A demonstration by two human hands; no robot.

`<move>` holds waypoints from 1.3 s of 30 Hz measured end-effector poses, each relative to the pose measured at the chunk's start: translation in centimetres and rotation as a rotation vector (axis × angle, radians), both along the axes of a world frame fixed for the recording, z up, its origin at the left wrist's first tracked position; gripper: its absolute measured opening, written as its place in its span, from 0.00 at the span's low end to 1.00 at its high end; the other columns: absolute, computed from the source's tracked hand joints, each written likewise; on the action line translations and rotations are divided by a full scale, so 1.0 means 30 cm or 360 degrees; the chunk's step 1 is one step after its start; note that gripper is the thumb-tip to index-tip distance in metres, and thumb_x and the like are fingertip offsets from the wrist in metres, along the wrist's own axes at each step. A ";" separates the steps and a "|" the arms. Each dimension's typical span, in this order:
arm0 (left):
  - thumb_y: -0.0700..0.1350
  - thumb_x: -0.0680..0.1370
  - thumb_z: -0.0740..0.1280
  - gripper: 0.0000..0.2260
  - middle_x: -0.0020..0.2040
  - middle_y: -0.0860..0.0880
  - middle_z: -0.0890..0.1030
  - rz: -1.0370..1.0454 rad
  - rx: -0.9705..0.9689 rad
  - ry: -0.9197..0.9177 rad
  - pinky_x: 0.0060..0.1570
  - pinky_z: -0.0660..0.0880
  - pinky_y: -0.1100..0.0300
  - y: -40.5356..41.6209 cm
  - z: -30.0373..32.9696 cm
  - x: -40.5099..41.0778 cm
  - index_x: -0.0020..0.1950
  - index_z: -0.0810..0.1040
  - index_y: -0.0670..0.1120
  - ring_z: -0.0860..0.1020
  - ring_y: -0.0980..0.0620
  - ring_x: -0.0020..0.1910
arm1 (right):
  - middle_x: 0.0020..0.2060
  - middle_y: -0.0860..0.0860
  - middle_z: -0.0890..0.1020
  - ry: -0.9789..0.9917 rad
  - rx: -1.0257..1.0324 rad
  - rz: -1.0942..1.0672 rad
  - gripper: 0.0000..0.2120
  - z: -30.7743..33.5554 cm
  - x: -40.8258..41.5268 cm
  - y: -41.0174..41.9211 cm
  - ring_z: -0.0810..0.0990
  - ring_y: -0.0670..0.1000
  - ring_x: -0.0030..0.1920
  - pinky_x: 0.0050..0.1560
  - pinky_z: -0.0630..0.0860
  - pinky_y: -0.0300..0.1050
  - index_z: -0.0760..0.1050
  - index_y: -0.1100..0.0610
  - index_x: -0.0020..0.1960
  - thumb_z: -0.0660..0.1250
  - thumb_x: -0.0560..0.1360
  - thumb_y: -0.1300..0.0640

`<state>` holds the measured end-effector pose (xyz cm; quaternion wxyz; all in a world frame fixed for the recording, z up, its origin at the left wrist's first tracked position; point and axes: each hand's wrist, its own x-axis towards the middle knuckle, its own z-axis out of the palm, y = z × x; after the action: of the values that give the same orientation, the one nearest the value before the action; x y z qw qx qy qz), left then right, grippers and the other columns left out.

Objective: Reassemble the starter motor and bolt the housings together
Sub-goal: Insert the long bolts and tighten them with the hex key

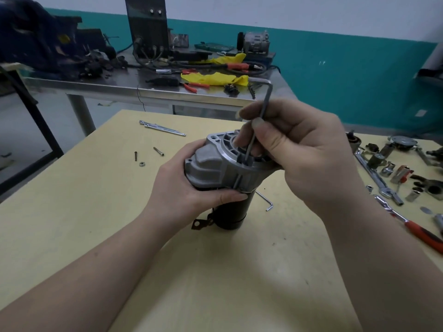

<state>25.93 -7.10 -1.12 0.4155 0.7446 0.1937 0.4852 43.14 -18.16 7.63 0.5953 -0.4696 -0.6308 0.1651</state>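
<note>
Housings mated; my left hand grips the starter motor, right hand pinching the hex key into a bolt (two bolts wait far-left).

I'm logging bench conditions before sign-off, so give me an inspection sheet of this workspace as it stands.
Surface: yellow table, bare in front.
Job's things: starter motor upright on the table; hex key set down into its aluminium housing; two loose bolts and a nut at left; second hex key behind the motor.
Clutter: sockets and ratchet at right.
Hands: left hand grips the motor; right hand pinches the hex key.
Cables: black leads on the steel bench.
Surroundings: teal and white wall.
</note>
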 end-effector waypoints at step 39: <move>0.52 0.61 0.90 0.38 0.61 0.57 0.87 -0.0009 -0.0022 -0.0032 0.55 0.81 0.67 0.010 -0.018 -0.001 0.70 0.81 0.56 0.85 0.56 0.60 | 0.42 0.56 0.86 0.0132 0.0137 -0.0144 0.05 -0.002 -0.027 -0.002 0.86 0.54 0.42 0.42 0.84 0.48 0.81 0.58 0.51 0.76 0.77 0.61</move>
<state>25.91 -6.79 -1.67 0.4239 0.7373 0.1909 0.4902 42.32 -18.23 7.57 0.6474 -0.4643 -0.5902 0.1302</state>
